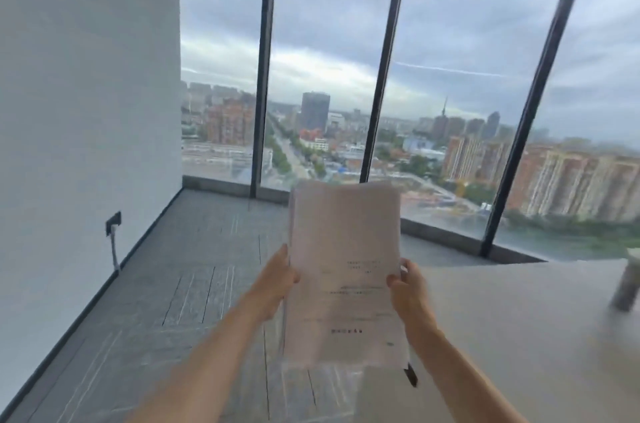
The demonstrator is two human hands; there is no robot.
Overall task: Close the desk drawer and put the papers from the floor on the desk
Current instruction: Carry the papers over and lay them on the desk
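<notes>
- The left hand (277, 278) and right hand (407, 284) each pinched a side edge of the papers (344, 270), held in air beside the worktop (519, 329).
- Such a loose stack could fan out and slip to the floor (194, 284), I judged.

Print on papers (343, 270) blurred; nothing legible.

The print on the papers (346, 270) is blurred and too small to be read. Most fingers of the left hand (277, 278) and right hand (408, 287) are hidden behind the sheets. The table (519, 336) is cut off by the right and bottom edges. A grey object (627, 284) near its far right edge is blurred, cropped and cannot be identified.
</notes>
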